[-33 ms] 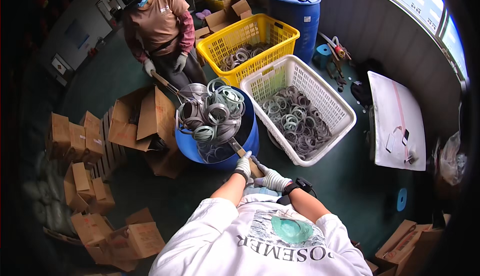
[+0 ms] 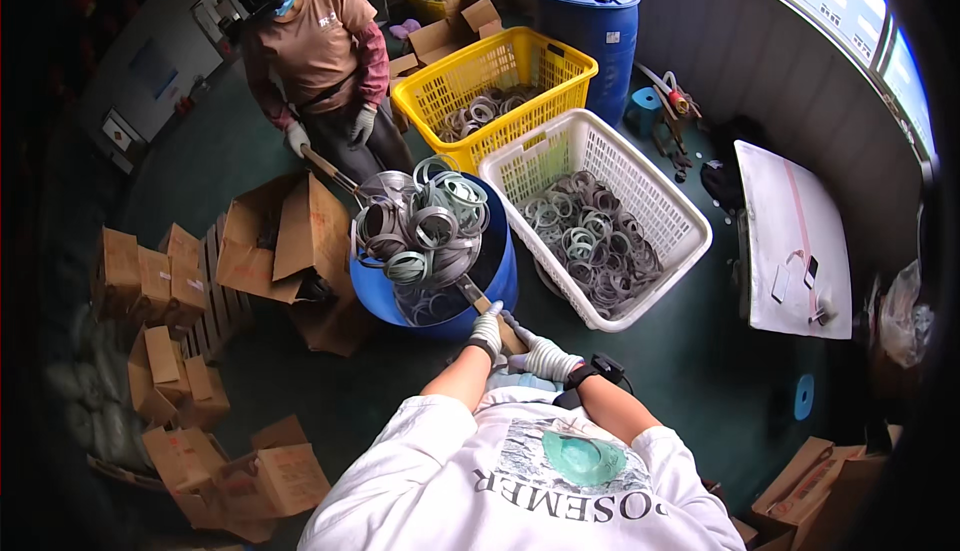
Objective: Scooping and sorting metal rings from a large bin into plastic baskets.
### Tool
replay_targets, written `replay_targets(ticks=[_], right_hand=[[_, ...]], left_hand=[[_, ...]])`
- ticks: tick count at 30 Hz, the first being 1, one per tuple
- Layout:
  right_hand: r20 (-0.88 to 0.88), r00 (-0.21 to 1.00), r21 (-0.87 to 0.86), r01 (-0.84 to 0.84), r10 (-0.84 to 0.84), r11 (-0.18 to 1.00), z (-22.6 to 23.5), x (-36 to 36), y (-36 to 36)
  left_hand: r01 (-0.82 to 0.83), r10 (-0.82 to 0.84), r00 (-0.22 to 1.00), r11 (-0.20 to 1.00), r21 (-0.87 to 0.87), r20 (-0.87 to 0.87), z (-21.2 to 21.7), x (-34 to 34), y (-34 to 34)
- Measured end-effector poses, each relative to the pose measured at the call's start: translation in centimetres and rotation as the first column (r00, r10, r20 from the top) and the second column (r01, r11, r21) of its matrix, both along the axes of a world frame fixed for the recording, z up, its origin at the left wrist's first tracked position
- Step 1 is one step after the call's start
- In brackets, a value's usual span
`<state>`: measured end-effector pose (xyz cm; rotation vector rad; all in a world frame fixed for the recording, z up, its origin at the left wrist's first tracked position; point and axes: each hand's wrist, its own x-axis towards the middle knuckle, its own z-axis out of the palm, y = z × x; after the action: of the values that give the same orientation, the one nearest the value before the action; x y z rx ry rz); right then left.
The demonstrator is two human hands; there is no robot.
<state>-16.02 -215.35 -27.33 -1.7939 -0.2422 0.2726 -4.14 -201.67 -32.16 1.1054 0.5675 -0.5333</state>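
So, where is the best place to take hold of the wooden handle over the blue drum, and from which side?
Grip the wooden handle at its bare near end, from the wearer's side. It slants out past the rim of the blue drum, while its far part lies under the heap of rings. The left hand and right hand both hold it there.

single head cam, fisheye, looks steeply down from above wearer's shoulders, blue drum (image 2: 440,291) close ahead near centre, baskets beyond it.

A drum (image 2: 440,291) stood ahead of the person, rings (image 2: 420,226) heaped over it, two baskets (image 2: 690,241) to its right, cardboard boxes (image 2: 180,351) left, a co-worker (image 2: 315,61) behind.
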Motion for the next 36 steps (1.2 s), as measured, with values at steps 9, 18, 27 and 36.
replay_targets(ticks=[9,18,27,36], right_hand=[[-0.072,0.997,0.062,-0.015,0.019,0.998,1.5,0.5,-0.5],[-0.085,0.996,0.088,-0.025,0.032,0.996,0.0,1.1,-0.2],[-0.074,0.997,0.138,-0.01,0.02,0.99,1.4,0.8,-0.5],[-0.054,0.999,0.024,-0.006,0.007,1.0,0.4,1.3,-0.7]], left_hand=[[-0.073,0.073,0.997,0.997,-0.005,-0.018,0.2,0.7,-0.2],[-0.042,0.043,0.998,0.999,0.02,-0.041,0.8,0.6,0.0],[-0.077,0.079,0.994,0.997,0.028,-0.072,2.1,0.0,-0.4],[-0.091,0.089,0.993,0.996,-0.016,-0.073,2.9,-0.3,-0.9]])
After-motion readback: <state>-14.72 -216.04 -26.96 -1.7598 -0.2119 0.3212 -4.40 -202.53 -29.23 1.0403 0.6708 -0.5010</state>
